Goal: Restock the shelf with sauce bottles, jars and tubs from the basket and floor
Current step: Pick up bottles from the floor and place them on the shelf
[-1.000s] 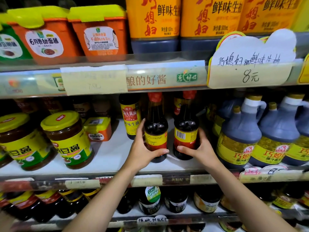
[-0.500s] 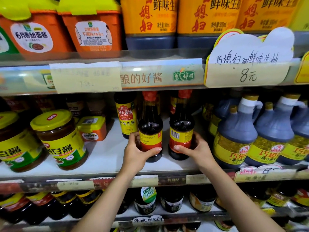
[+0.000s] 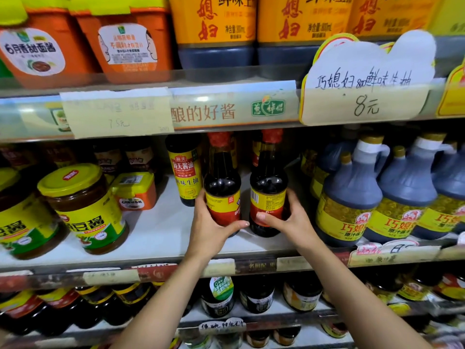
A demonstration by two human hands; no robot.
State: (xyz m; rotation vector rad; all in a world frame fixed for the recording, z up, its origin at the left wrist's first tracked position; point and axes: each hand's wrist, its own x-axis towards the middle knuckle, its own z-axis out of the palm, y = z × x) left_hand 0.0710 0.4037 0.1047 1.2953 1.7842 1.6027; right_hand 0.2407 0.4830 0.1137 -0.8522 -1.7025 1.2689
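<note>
Two dark sauce bottles with red caps and red-and-yellow labels stand side by side on the white middle shelf (image 3: 156,238). My left hand (image 3: 208,227) grips the lower part of the left bottle (image 3: 222,187), thumb across its front. My right hand (image 3: 289,222) grips the base of the right bottle (image 3: 268,187) in the same way. Both bottles are upright and their bases are on the shelf or just above it. Neither the basket nor the floor is in view.
Behind the left bottle stands a taller dark soy bottle (image 3: 185,170). Left are yellow-lidded bean paste jars (image 3: 83,207) and a small orange tub (image 3: 134,191). Right are grey handled jugs (image 3: 349,195). Orange tubs and large bottles fill the shelf above; more bottles sit below.
The bottles and both hands hold nearly the same place on the shelf. The view has shifted slightly right and my hands sit a little lower on the bottles.
</note>
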